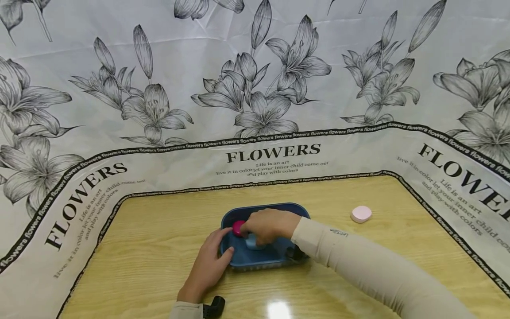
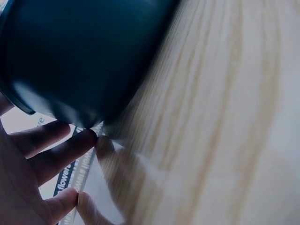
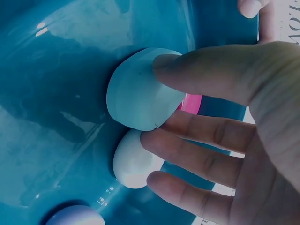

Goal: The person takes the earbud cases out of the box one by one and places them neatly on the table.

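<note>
A deep blue plastic basin stands on the table with smooth, rounded, pebble-like pieces in it. My left hand holds its left end, thumb and index finger at the rim; the other fingers lie along the outer wall. Inside the basin, my right hand pinches a teal rounded piece, the thumb on its upper face and fingertips at its lower edge. A whitish piece lies against it, close to the other fingertips. The bright pink piece is by the left inner wall, partly behind the right hand.
A pale pink rounded piece lies on the wood-grain table, right of the basin. In the right wrist view, a lavender piece sits at the bottom edge. Flower-printed cloth borders the table behind and at both sides.
</note>
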Demonstrator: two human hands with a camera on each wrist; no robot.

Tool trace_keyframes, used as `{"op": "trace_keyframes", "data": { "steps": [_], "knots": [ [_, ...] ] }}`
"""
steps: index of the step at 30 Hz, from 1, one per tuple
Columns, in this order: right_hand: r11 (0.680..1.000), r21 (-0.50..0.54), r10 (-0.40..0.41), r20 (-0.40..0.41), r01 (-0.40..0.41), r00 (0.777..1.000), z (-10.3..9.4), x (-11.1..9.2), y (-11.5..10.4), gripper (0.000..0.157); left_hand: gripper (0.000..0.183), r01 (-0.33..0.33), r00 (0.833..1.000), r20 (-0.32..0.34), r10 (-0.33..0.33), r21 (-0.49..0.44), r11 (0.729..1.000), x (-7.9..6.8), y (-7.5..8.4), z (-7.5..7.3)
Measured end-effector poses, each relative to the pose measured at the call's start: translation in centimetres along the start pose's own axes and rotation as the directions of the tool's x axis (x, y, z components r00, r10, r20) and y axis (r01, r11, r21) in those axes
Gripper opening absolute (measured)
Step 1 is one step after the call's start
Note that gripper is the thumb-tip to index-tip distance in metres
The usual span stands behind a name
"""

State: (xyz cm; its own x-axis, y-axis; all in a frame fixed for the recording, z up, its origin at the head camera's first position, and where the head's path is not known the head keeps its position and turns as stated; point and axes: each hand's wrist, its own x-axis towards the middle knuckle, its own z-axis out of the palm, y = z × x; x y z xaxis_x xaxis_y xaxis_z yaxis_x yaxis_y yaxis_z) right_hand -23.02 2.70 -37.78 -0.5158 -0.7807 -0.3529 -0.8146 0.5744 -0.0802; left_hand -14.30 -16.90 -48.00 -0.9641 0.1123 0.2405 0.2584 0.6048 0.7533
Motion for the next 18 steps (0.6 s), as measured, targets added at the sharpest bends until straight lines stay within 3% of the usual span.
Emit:
{"op": "trace_keyframes", "data": {
  "steps": [11, 18],
  "knots": [
    [1.000, 0.004, -0.005, -0.015, 0.005, 1.000, 0.04, -0.20, 0.07, 0.028, 0.048, -0.012, 1.000, 0.005, 0.012, -0.017, 1.000, 0.23, 0.18, 0.13],
    [0.998, -0.059, -0.016, -0.014, 0.015, 1.000, 0.09, 0.06, -0.40, 0.029, 0.048, -0.021, 1.000, -0.009, 0.021, -0.008, 1.000, -0.03, -0.10, 0.02]
  ]
}}
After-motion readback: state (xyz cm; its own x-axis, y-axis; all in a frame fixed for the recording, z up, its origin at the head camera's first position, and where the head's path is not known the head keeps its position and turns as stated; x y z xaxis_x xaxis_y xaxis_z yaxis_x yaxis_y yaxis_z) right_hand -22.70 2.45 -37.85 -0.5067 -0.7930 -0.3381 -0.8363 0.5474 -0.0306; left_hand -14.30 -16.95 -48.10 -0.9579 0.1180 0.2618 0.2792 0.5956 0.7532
